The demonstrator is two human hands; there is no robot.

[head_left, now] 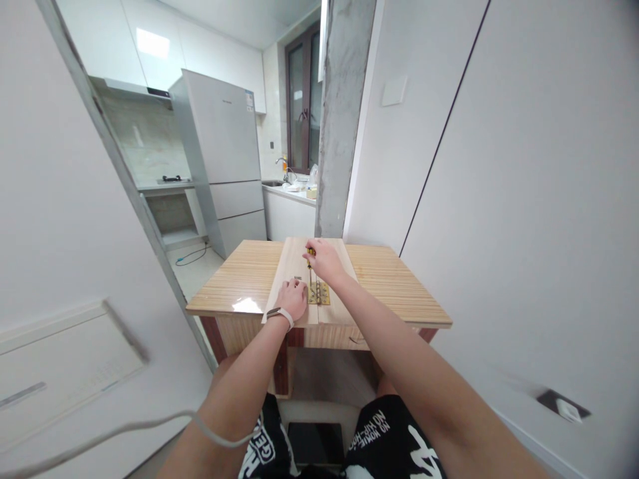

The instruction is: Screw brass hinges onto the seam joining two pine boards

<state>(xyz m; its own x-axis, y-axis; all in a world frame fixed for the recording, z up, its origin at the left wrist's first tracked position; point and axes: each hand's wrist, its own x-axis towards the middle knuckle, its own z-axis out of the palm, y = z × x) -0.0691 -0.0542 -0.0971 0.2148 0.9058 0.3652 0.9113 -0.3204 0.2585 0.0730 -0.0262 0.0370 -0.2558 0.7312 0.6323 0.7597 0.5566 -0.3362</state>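
My right hand (324,259) is closed around the yellow-and-black handle of a screwdriver (310,252), which stands upright with its shaft pointing down. Its tip meets the left side of a brass hinge (324,294), though the exact contact is too small to make out. The hinge lies across the seam between two pale wooden boards (291,258) on the table. Left of the hinge, my left hand (293,298) rests on the left board, fingers extended and holding nothing. Just beyond its fingertips lie small metal pieces, seemingly screws (298,277).
The boards sit on a wood-grain table (244,266) with a drawer (332,337) at its front. A white cable (164,418) crosses my left forearm. A wall (499,219) stands close on the right; a refrigerator (227,133) is beyond the table.
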